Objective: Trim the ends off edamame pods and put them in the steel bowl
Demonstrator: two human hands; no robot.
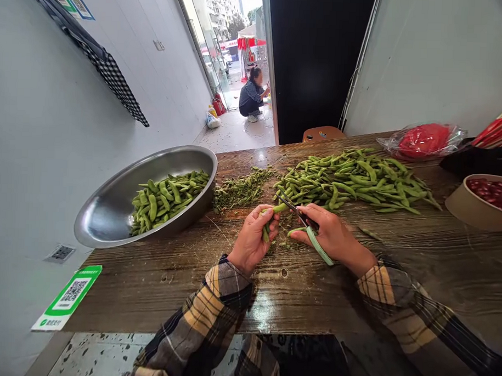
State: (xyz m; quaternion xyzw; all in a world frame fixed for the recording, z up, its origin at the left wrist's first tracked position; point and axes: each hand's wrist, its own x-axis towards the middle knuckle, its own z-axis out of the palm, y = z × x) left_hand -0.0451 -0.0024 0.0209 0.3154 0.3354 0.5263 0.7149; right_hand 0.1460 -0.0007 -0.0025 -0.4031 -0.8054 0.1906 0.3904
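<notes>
My left hand (255,237) is closed on green soybean pods (280,208), one of them sticking out toward the scissors. Wrapped round the pale green handles of the scissors (319,248) is my right hand (329,232); the dark blades point up and left, right beside that pod. Another pod (297,232) shows near the right hand's fingertips. Behind both hands lies a large heap of pods (358,178). To its left is a pile of small green trimmings (245,189). A wide metal basin (105,218) on the left holds more pods (168,199).
A bowl of dark red pieces (472,209) stands at the right edge, near a red bundle in clear plastic (428,140). A QR-code card (68,298) lies at the wooden table's (169,295) left corner. Beyond, a person (252,97) squats by the doorway.
</notes>
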